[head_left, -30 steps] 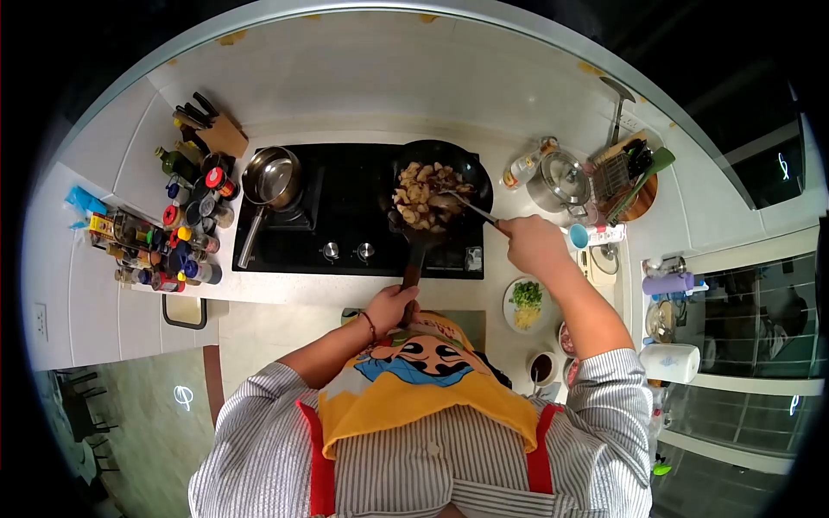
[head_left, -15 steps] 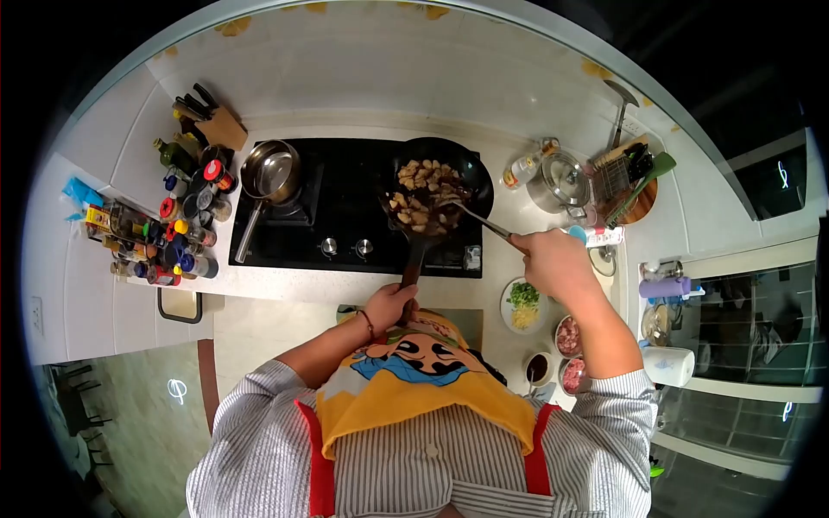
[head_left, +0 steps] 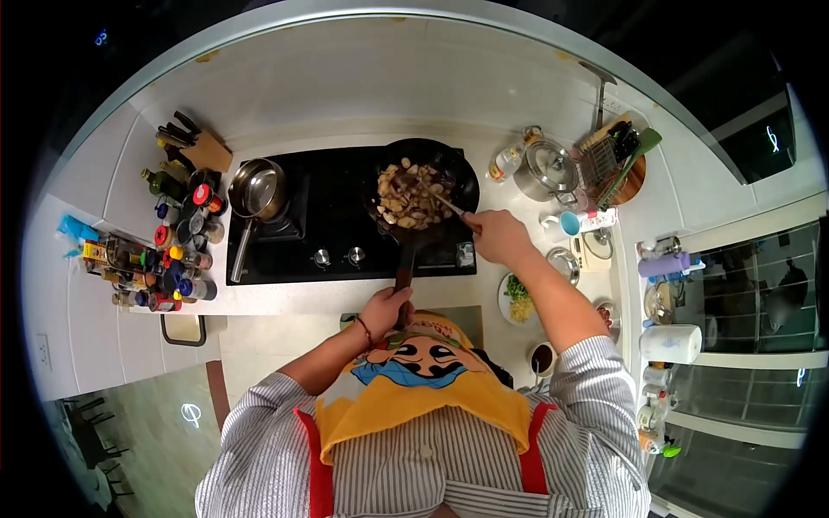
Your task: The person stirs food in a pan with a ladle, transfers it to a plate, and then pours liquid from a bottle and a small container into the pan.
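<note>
A black wok sits on the right side of the black cooktop. Browned, sauced chunks of food lie in it, perhaps meat. My left hand is wrapped round the wok's dark handle, close to my apron. In my right hand, closed, is the handle of a metal spatula. The spatula reaches down into the chunks, which hide its head. A plate of chopped greens and pale yellow bits is partly behind my right forearm.
A steel saucepan occupies the left burner. Seasoning bottles and a knife block crowd the left counter. To the right stand a lidded pot, a mug, a bowl of dark sauce and a bowl of raw meat.
My right hand and the spatula have moved left and slightly up over the wok. The chunks are shifted and gathered differently. My left hand keeps its hold; the view has shifted slightly.
</note>
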`<state>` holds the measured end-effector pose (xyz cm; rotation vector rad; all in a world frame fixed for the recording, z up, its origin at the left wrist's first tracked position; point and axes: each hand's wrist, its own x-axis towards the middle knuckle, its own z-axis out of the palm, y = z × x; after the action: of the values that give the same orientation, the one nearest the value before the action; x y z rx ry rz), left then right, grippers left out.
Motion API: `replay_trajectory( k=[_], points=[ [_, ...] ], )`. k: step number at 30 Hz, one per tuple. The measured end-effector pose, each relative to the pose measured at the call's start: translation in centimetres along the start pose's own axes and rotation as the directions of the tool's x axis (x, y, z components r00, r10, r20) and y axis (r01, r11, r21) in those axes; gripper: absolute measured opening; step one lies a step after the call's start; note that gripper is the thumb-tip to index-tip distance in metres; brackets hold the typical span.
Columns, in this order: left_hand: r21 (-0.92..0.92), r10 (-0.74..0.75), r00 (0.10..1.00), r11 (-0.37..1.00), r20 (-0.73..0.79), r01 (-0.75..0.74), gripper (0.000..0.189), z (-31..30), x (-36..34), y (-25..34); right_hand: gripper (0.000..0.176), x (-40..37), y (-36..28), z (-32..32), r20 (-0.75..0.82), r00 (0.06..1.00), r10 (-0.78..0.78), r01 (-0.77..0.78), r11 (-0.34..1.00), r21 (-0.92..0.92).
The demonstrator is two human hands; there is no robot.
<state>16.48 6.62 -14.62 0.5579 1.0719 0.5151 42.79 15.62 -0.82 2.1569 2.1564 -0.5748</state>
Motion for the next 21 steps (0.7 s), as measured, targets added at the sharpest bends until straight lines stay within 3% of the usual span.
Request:
replay_trajectory(
  k=[2, 6, 7, 11, 16, 18, 21],
  points=[
    [0.006, 0.041, 0.999, 0.999, 0.033, -0.041, 0.033, -0.2, 0.1, -0.3, 0.043, -1.8, 0.1, -1.6, -0.001, 0.992, -0.123, 0.122, 0.983, -0.139],
    [0.028, -0.001, 1.000, 1.000, 0.007, 0.001, 0.028, -0.2, 0.3, -0.3, 0.040, -6.0, -1.7, -7.7, 0.136, 0.989, -0.063, 0.107, 0.932, -0.345],
    [0.020, 0.000, 1.000, 1.000, 0.010, 0.000, 0.029, -0.2, 0.2, -0.3, 0.037, -5.9, -0.9, -6.7, 0.105, 0.980, -0.169, 0.196, 0.910, -0.366],
    [0.041, -0.012, 1.000, 0.999, 0.023, 0.011, 0.031, -0.2, 0.1, 0.0, 0.040, -3.1, 0.9, -2.0, 0.042, 0.988, -0.150, 0.155, 0.932, -0.327],
    [0.062, -0.003, 1.000, 0.998, 0.017, 0.002, 0.033, -0.6, 0.2, -0.4, 0.042, -0.9, 1.4, -1.0, -0.073, 0.997, 0.020, -0.026, 0.996, -0.084],
    [0.072, -0.002, 1.000, 0.997, 0.031, -0.001, 0.033, -0.3, 0.4, -0.2, 0.042, 0.7, 1.8, 3.0, -0.075, 0.997, 0.035, -0.038, 0.999, -0.039],
    [0.085, -0.007, 1.000, 0.996, 0.000, 0.007, 0.033, 0.1, 0.2, -0.1, 0.042, -0.4, 1.5, 3.1, -0.041, 0.999, -0.002, 0.001, 1.000, -0.019]
  ],
)
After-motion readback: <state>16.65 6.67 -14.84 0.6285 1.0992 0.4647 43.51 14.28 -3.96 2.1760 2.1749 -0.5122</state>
